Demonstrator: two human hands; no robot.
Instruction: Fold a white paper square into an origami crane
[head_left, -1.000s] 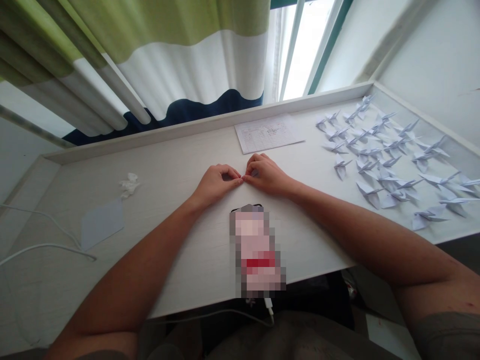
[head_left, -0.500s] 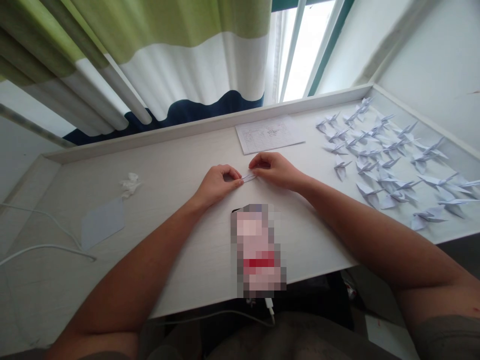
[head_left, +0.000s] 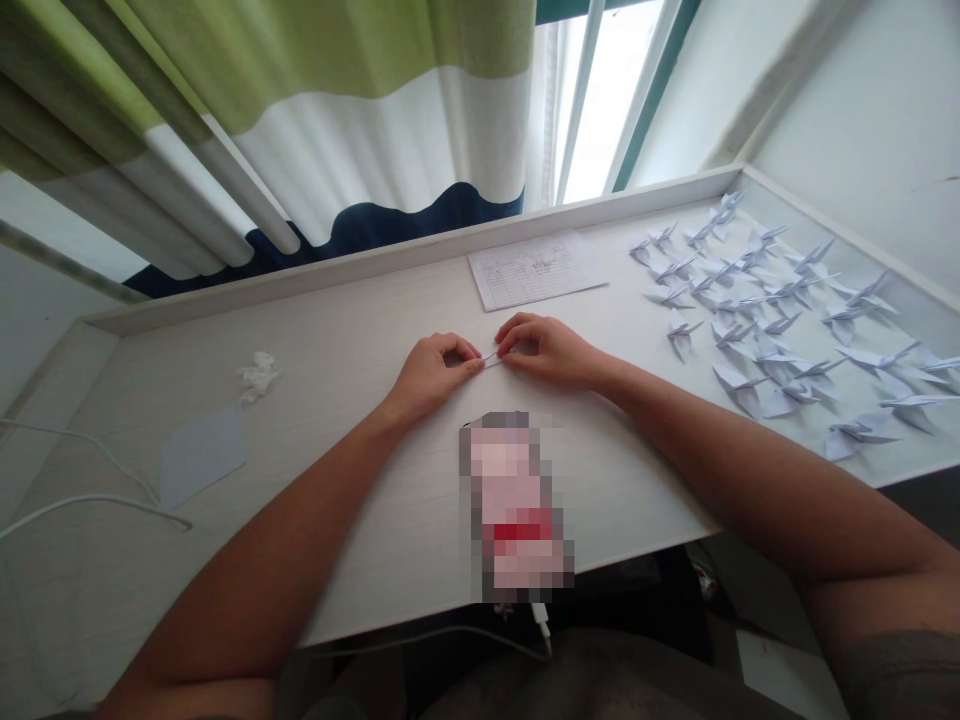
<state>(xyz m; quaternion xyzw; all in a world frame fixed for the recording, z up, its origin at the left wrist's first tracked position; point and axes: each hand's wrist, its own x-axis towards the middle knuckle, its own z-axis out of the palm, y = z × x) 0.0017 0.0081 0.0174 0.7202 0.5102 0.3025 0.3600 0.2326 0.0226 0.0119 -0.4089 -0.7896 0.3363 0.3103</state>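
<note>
Between my two hands is a small folded piece of white paper (head_left: 491,359), narrow and mostly covered by my fingers. My left hand (head_left: 441,372) pinches its left end between thumb and fingers. At the other end, my right hand (head_left: 546,350) grips it in a thumb-and-finger pinch. Both hands are just above or on the white desk (head_left: 360,520); I cannot tell which. A phone (head_left: 516,500), its screen blurred out, lies nearer to me with a charging cable plugged in.
Several folded paper cranes (head_left: 750,330) cover the desk's right side. A printed sheet (head_left: 538,270) lies behind my hands. To the left are a blank paper square (head_left: 204,455), a crumpled tissue (head_left: 259,376) and white cables (head_left: 97,497). A raised rim (head_left: 375,250) edges the back.
My right fingers have come down onto the paper and closed nearer to my left hand, so less of the paper shows. The camera view has shifted slightly.
</note>
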